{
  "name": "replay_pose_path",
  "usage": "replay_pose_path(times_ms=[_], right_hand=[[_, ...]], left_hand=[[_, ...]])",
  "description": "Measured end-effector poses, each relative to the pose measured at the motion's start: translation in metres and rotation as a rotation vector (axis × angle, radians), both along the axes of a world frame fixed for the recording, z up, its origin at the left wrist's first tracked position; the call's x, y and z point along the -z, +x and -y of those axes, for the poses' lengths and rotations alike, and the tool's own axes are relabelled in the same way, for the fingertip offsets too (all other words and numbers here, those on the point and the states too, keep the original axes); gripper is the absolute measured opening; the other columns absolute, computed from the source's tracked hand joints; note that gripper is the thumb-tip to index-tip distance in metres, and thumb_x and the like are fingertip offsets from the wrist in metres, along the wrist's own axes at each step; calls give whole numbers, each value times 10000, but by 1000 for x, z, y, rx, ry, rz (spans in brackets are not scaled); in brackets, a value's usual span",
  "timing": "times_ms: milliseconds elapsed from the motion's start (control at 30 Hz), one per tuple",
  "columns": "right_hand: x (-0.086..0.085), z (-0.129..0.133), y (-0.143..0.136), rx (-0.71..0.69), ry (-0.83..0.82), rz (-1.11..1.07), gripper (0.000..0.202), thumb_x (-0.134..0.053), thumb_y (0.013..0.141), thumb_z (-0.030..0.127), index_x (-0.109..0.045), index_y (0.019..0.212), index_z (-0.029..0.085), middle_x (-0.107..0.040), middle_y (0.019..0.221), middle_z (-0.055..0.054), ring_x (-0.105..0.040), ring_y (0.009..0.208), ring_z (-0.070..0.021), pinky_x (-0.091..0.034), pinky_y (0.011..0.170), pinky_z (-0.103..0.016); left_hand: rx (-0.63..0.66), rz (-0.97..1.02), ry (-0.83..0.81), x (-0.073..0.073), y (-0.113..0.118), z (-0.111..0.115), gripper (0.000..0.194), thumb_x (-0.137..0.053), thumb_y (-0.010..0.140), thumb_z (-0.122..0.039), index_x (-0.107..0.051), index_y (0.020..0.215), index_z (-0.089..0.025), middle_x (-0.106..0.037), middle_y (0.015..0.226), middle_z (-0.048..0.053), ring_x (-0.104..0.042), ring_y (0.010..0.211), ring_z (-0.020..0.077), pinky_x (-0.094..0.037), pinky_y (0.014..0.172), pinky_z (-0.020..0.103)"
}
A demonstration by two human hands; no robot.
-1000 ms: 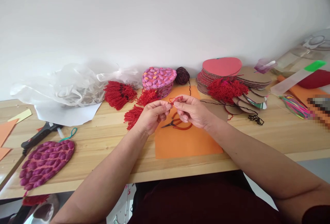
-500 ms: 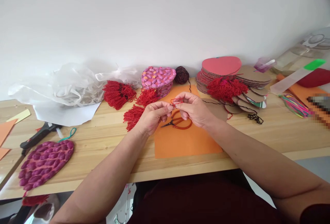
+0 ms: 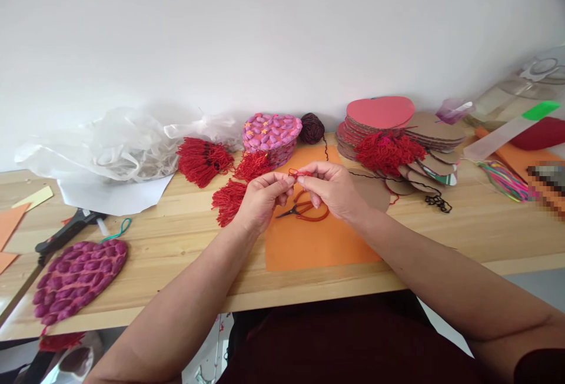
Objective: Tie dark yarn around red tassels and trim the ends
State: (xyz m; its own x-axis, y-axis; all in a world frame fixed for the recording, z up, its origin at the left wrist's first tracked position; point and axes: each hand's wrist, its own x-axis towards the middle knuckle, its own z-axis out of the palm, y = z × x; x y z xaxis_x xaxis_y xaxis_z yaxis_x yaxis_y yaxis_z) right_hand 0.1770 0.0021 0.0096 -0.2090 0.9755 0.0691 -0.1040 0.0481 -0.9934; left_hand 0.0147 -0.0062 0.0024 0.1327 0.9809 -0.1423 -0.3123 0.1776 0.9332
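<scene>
A thin red yarn [image 3: 293, 172] is pinched between the fingertips of my left hand [image 3: 266, 195] and my right hand [image 3: 333, 188], which nearly touch. Both hands are closed on it above an orange sheet [image 3: 320, 245]. Under them on the sheet lie scissors with orange handles [image 3: 312, 212], partly hidden by my right hand. Just left of my left hand are red yarn tassels [image 3: 227, 201], and another red bundle [image 3: 205, 161] sits farther back.
White plastic bags [image 3: 110, 145] stand at the back left. A purple heart [image 3: 83, 278] and a black glue gun [image 3: 66, 234] lie at left. Behind are a pink-purple stack [image 3: 271, 133] and dark yarn ball [image 3: 312, 128]; cardboard shapes [image 3: 379, 113] are piled to the right.
The fingertips of both hands have come slightly closer together, and the red yarn between them now forms a smaller, tighter loop. The things on the table have not moved.
</scene>
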Motion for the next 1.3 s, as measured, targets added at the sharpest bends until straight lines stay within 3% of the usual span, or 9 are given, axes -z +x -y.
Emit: replay_pose_path(times_ms=[267,533,900,1133,1300], right_hand=[[3,0,-2,19,-3,21,277,-753,777,423,-664,798,162,-628,603,34,-455,342,-42,-344,320,-176],[4,0,-2,11,-13,21,209,-711,815,372,-611,800,189,-535,531,69,-374,338,-42,-265,296,-178],[4,1,-4,-10,0,-38,179,-689,832,345,-588,813,199,-565,565,52,-393,375,-44,-270,323,-177],[4,3,-8,1,-110,-121,224,-724,803,374,-574,833,210,-550,552,73,-356,331,-42,-227,280,-186],[5,2,-10,-4,-211,-209,265,-770,756,359,-551,814,222,-471,475,114,-295,290,-36,-204,265,-177]], left_hand=[[-33,-45,57,1,2,2,254,-829,656,-343,-689,696,-135,-630,600,1,-465,475,52,-338,491,204],[0,-96,62,-2,3,3,265,-845,634,-347,-701,696,-133,-640,590,6,-474,485,60,-345,488,207],[39,-64,61,0,1,1,302,-872,624,-359,-696,722,-135,-665,609,10,-533,485,73,-391,493,207],[49,-72,110,0,0,1,280,-859,649,-361,-704,721,-139,-663,619,9,-533,521,76,-404,523,211],[-34,-261,247,1,0,3,226,-802,714,-351,-700,752,-153,-661,631,6,-538,557,92,-417,549,223]])
